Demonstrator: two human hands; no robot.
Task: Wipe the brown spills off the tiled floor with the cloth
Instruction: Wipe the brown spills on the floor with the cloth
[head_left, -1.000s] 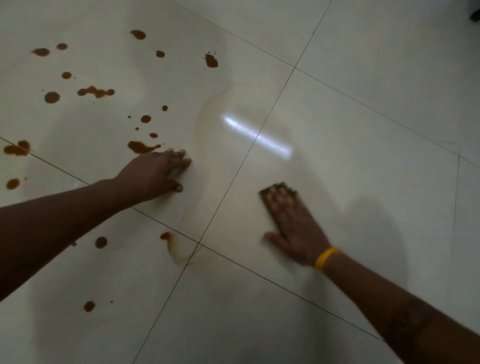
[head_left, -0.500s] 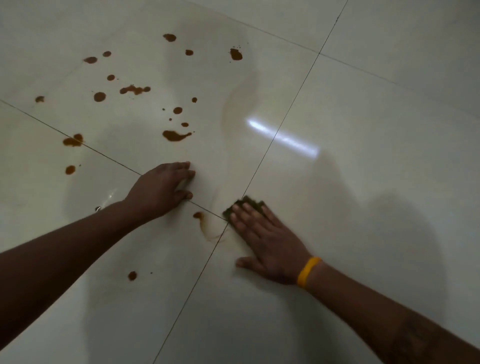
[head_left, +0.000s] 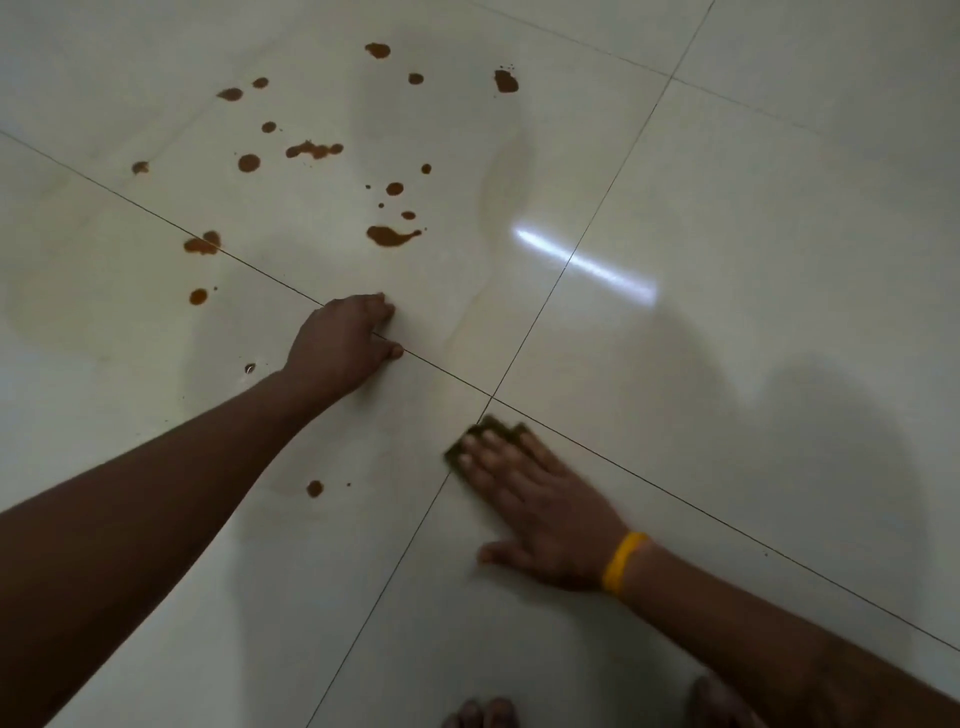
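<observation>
The cloth (head_left: 491, 434) is pressed flat on the floor (head_left: 779, 208) where four tiles meet, under the spread right hand (head_left: 540, 512). The left hand (head_left: 343, 345), fingers curled, is propped nearby. Brown spills (head_left: 389, 235) are dotted beyond.

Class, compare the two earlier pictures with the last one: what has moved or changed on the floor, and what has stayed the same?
The right hand slid the cloth leftward across the tile joint, from the right-hand tile to the crossing of the grout lines. The brown streak beside that crossing is gone. The left hand stayed braced on the floor, fingers curled, holding nothing. The brown spots beyond it and the single spot near the left forearm are unwiped.
</observation>
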